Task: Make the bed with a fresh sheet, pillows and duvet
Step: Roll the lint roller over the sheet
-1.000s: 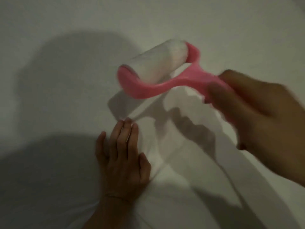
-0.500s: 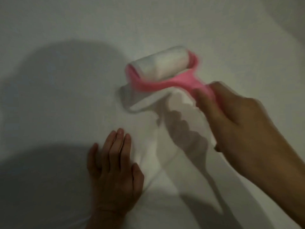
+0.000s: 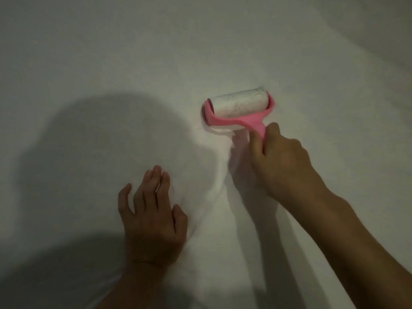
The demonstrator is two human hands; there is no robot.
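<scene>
One sheet [image 3: 200,52], left hand [image 3: 151,219] flat; one lint roller [image 3: 239,108] in right hand [image 3: 281,161] grip.

Left hand [image 3: 153,221] lies flat, palm down, fingers straight and slightly spread. Right hand [image 3: 283,161] reaches forward on an extended arm — fingers curled around a handle [image 3: 259,128].

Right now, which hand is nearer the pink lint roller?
Right. The right hand grips the lint roller by its handle; the left hand lies flat on the sheet, well below and to the roller's left.
</scene>
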